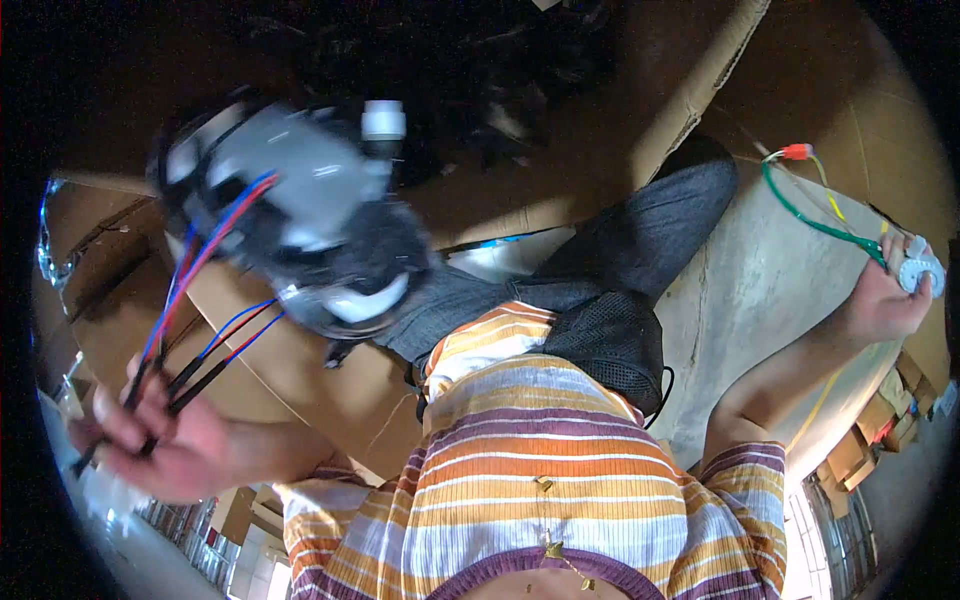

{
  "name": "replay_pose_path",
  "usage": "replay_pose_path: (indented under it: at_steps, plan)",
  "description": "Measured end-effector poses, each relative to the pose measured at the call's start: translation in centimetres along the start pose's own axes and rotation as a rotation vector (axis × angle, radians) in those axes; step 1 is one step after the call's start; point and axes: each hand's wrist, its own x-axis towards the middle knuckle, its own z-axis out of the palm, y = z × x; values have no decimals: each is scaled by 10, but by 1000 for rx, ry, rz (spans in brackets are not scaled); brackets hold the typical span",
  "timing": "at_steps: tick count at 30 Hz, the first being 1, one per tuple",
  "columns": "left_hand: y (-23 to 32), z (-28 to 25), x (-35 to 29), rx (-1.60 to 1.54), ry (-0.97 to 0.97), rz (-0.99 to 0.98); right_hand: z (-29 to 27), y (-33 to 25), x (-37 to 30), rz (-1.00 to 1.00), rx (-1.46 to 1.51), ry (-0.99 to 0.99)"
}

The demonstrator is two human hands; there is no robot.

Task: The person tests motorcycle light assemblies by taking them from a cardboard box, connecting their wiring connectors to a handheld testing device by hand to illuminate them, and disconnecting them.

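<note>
My left hand point(160, 440) at the lower left is closed around a bundle of black, red and blue wires point(195, 300). The wires run up to a grey and white motor-like unit point(300, 215) with a white cap, which hangs blurred above my lap. My right hand point(885, 300) is stretched out at the far right and grips a small white round part point(920, 270). A green wire point(810, 215) with a yellow strand loops from that part up to a red connector point(797, 152).
I sit with grey trousers point(640, 240) and a striped shirt point(540, 470) in view. Flat brown cardboard sheets point(330, 390) lie at the left and top; a pale concrete floor point(760, 290) shows at the right. Small cartons point(860, 445) stand at the lower right.
</note>
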Motion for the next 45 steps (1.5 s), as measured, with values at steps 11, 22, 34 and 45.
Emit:
replay_pose_path:
  at_steps: [11, 22, 34, 45]
  plan:
    - [-5, -12, 13, 245, -114, 63, 17, 22, -11, -29, -770, 599]
    - [-13, -11, -13, 258, -462, -70, -4, 6, -50, 163, -1329, 467]
    - [-3, -32, -29, 71, -244, -133, 13, 38, -57, 389, -1133, 412]
    - [109, -236, 110, 386, 175, 111, 27, 72, -75, 437, -1075, 346]
